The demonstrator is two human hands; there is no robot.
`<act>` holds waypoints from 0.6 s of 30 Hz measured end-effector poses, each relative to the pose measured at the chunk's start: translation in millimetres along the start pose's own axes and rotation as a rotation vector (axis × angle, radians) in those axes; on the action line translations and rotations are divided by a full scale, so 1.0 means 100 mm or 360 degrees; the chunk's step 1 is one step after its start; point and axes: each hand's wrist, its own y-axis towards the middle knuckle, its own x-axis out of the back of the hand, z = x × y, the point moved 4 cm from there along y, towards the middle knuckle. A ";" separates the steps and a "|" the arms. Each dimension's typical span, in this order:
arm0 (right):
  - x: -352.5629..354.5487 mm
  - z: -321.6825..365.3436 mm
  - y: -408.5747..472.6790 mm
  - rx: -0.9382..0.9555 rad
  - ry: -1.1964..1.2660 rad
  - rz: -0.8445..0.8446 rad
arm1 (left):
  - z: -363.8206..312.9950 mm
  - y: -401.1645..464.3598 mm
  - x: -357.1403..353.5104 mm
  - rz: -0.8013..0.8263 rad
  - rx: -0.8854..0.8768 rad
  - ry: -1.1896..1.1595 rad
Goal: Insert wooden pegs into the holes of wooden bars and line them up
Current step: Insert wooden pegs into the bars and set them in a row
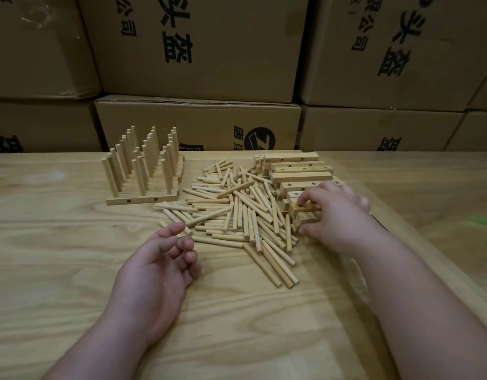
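A heap of loose wooden pegs [237, 215] lies in the middle of the wooden table [58, 256]. Behind it to the right is a stack of wooden bars [300, 171] with holes. At the back left, several finished bars [143, 197] stand side by side with upright pegs in them. My right hand [335, 215] reaches into the near end of the stack, fingers closed around a wooden bar [305, 212]. My left hand [160, 267] rests palm up on the table by the heap's near-left edge, fingers loosely curled, holding nothing.
Stacked cardboard boxes [198, 124] with black printing form a wall right behind the table's far edge. A green object [483, 219] lies at the right edge of the table.
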 end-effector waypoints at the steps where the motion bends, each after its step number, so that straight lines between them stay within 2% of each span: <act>1: 0.01 -0.01 0.01 0.0010 -0.0018 -0.0026 | 0.00 0.00 0.00 -0.0004 -0.0002 0.0002; 11: 0.16 0.01 0.00 0.0011 -0.0132 -0.0087 | 0.00 -0.01 -0.01 -0.0020 0.0018 0.0018; 15: 0.36 0.18 -0.04 0.0087 -0.0094 -0.0261 | 0.00 -0.02 -0.01 -0.0043 0.0017 0.0055; 18: 0.52 0.38 -0.12 0.0244 0.0076 -0.0395 | -0.01 -0.05 -0.05 -0.0009 -0.0010 0.0144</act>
